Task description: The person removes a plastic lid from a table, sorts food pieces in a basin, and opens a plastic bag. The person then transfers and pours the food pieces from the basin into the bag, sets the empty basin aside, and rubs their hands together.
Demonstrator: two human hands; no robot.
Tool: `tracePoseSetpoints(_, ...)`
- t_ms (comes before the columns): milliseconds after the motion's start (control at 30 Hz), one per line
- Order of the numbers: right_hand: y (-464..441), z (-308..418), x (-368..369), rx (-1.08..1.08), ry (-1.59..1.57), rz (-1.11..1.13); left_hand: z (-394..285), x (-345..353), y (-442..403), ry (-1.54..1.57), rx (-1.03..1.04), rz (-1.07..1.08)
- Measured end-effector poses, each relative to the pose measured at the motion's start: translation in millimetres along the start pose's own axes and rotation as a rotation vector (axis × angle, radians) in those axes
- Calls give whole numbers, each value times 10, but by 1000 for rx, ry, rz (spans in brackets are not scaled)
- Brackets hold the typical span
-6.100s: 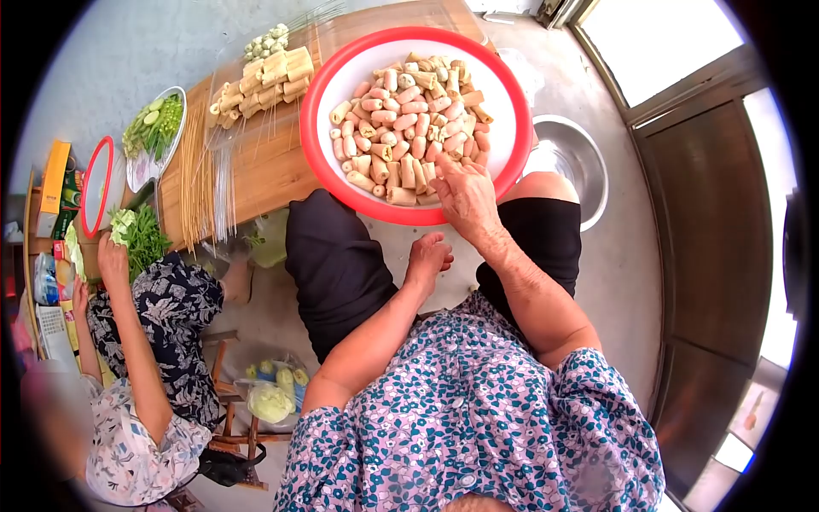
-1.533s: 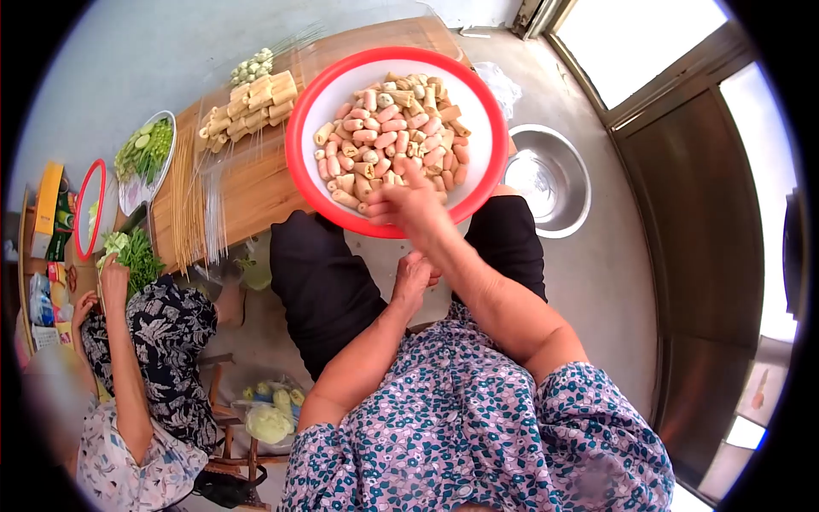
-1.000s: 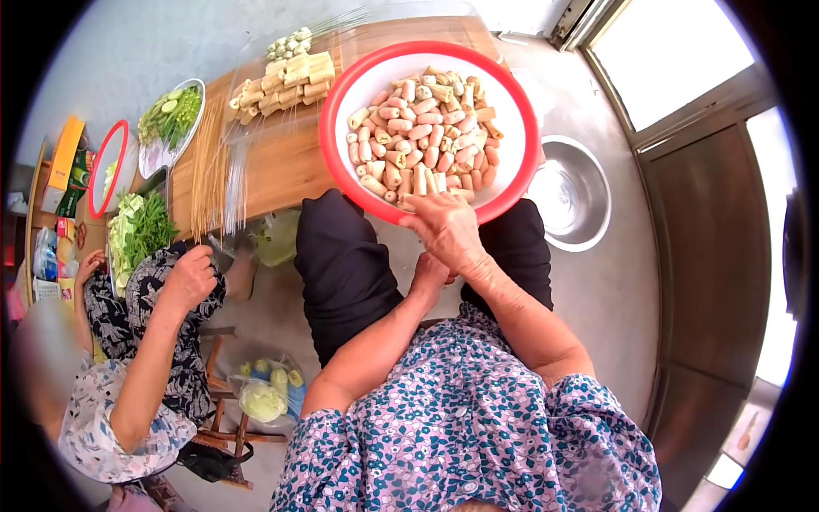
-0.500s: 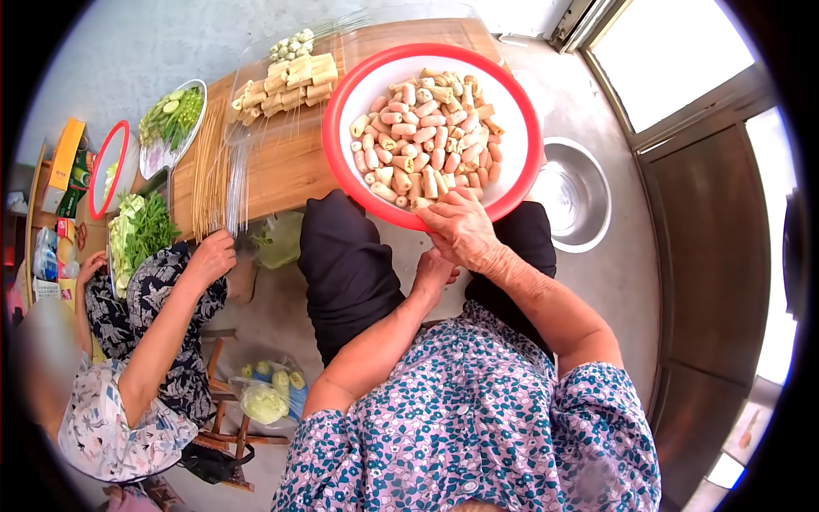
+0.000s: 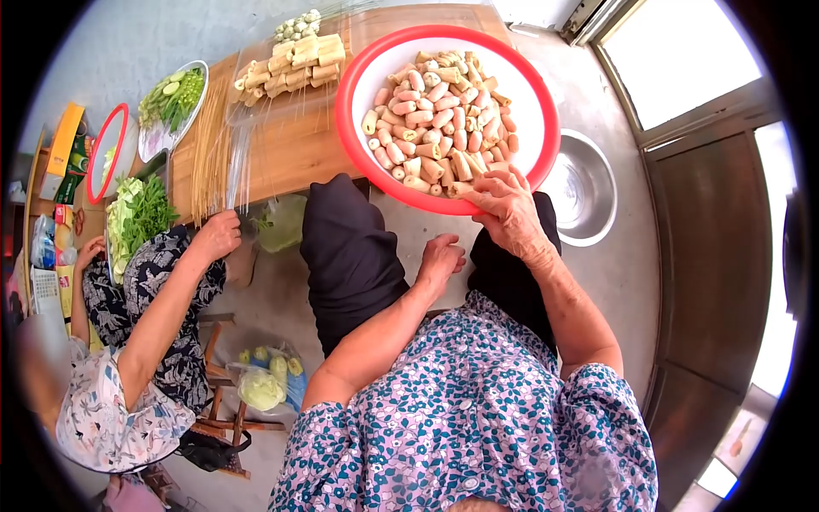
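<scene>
A white basin with a red rim [image 5: 345, 136] holds a heap of short pink sausages [image 5: 415, 80] and small tan rolls [image 5: 461, 162]. Over its near rim reaches my right hand [image 5: 510, 213], its thumb and fingers closed around a small tan roll at the edge of the heap. Below the basin, between the dark trouser legs, is my left hand [image 5: 442, 258] with fingers curled; anything in them is too small to make out.
Stacked tan rolls [image 5: 303, 61] and thin skewers [image 5: 211, 162] lie on the wooden table [image 5: 290, 162]. A metal bowl [image 5: 589, 192] stands at right. At left, a co-worker's hand [image 5: 220, 235] is by the skewers, near a tray of greens [image 5: 145, 218].
My right hand has moved right and slightly up along the basin's near edge. My left hand has risen slightly and is now apart from it. The basin appears shifted up and right.
</scene>
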State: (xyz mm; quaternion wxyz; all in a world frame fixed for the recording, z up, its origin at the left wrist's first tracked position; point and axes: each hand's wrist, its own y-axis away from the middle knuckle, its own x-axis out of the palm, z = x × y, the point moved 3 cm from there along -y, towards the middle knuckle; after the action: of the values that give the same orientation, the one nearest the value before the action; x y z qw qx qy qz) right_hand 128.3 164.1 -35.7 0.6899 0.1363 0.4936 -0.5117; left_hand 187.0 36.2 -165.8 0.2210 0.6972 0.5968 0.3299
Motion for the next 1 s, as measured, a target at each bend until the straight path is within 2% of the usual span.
tracePoseSetpoints(133,-43,4,-49,80,31,93,-41,55,-4,-13,4,18)
tracePoseSetpoints(200,-97,53,-62,118,11,69,-59,90,10,-26,19,49)
tracePoseSetpoints(267,-170,52,-83,376,-369,-209,-81,110,18,-23,18,57)
tracePoseSetpoints(300,-225,69,-102,271,-139,-373,-77,109,15,-23,20,62)
tracePoseSetpoints(333,-228,-6,-56,274,-142,-372,-63,108,2,-25,17,60)
tracePoseSetpoints(400,-194,-129,58,246,82,-321,-59,127,-30,-37,17,59)
tracePoseSetpoints(433,-152,-123,71,223,51,-428,-66,137,-39,-43,18,65)
tracePoseSetpoints(467,-115,-123,79,225,55,-426,-73,140,-40,-28,22,52)
tracePoseSetpoints(533,-54,69,-53,210,-31,-647,-57,140,-18,-11,14,38)
tracePoseSetpoints(567,17,89,-9,234,-80,-639,-71,149,-22,-27,15,51)
tracePoseSetpoints(600,90,141,27,306,-109,-528,-81,159,-25,-44,17,66)
tracePoseSetpoints(733,181,324,163,-11,-114,-508,-143,207,32,36,92,182)
tracePoseSetpoints(800,167,355,210,-8,-130,-479,-274,222,175,171,230,160)
tracePoseSetpoints(833,159,357,228,10,-136,-466,-305,216,199,117,308,154)
tracePoseSetpoints(1000,155,350,240,29,-147,-466,-262,165,139,189,195,131)
